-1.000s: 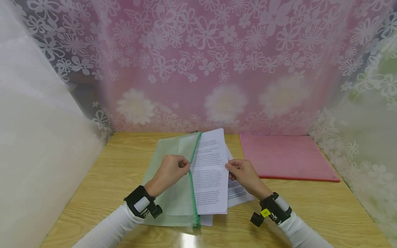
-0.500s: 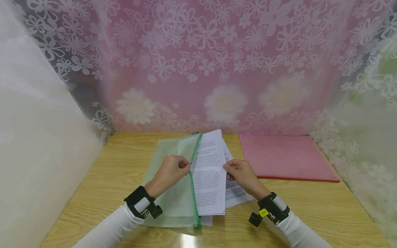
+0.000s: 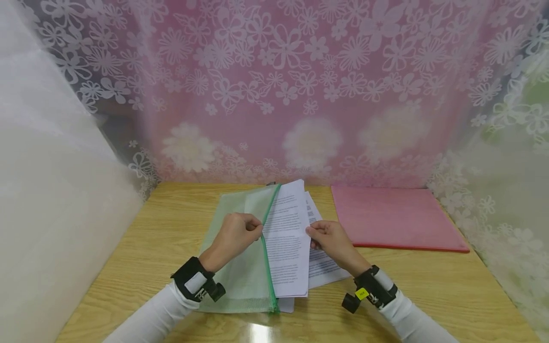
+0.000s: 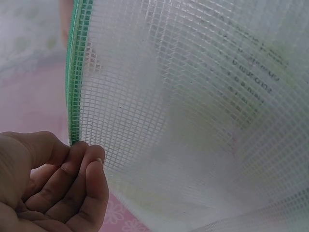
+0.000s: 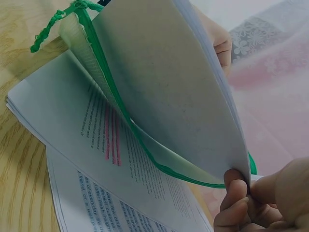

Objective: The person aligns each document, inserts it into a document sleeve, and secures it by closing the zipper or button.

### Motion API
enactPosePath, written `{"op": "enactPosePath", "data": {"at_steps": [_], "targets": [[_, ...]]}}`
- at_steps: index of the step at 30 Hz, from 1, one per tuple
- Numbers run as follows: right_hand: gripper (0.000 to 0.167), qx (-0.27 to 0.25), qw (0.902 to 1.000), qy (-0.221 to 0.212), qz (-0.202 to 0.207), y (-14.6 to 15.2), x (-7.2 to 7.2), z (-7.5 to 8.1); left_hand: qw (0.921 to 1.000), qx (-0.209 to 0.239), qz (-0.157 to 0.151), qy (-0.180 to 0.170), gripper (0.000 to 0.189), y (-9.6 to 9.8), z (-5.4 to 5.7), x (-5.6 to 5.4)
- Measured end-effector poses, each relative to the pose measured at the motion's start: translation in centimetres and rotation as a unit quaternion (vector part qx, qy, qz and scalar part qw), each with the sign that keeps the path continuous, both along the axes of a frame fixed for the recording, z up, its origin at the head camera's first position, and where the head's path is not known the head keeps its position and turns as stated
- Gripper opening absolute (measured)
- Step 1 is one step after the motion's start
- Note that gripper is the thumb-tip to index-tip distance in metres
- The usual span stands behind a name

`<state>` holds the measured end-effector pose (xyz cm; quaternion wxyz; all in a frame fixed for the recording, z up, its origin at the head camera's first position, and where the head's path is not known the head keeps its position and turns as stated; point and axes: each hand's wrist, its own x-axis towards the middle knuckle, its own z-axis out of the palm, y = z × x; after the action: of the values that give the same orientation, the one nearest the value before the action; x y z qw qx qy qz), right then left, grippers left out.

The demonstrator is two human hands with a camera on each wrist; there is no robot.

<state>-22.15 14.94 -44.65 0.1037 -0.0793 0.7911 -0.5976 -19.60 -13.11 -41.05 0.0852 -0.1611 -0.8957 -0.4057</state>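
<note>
A person's left hand (image 3: 236, 236) pinches the green zip edge of a mesh document pouch (image 3: 233, 281) while the right hand (image 3: 334, 242) grips a stack of printed pages (image 3: 289, 252) by its outer edge, thumb on one face and fingers on the other. The stack sits at the middle of a wood-grain table (image 3: 150, 243), its left part inside the pouch and its right part outside.

The left hand's pinch appears meant to lift the upper lip and keep the mouth gaping; the right hand's hold at the far edge likely keeps the pages together and raised off the lower lip. More loose printed sheets (image 3: 326, 271) lie slantwise on the table, partly under the pouch. A pink flat board (image 3: 399, 219) rests to the right, well apart from the pouch.

From the right wrist, the camera reveals what the head view hides: the stack's blank underside, the lower lip passing between it and the loose sheets, lines marked in pink (image 5: 112, 140) on one sheet, and a frayed green end (image 5: 46, 34) at the pouch's corner. The left wrist view alone shows the weave up close, with faint print showing through, too blurred to read.
</note>
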Motion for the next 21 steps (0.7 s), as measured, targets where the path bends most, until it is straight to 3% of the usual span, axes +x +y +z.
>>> {"op": "enactPosePath", "data": {"at_steps": [9, 21], "targets": [[0.027, 0.0, 1.0, 0.001, 0.001, -0.16, -0.11, -0.27, 0.9999, -0.002, -0.001, -0.01, 0.011, -0.02, -0.11, -0.05], [0.025, 0.003, 1.0, -0.003, -0.004, -0.24, -0.16, -0.29, 0.9999, -0.011, 0.0, 0.002, 0.01, 0.08, -0.09, -0.22]]}}
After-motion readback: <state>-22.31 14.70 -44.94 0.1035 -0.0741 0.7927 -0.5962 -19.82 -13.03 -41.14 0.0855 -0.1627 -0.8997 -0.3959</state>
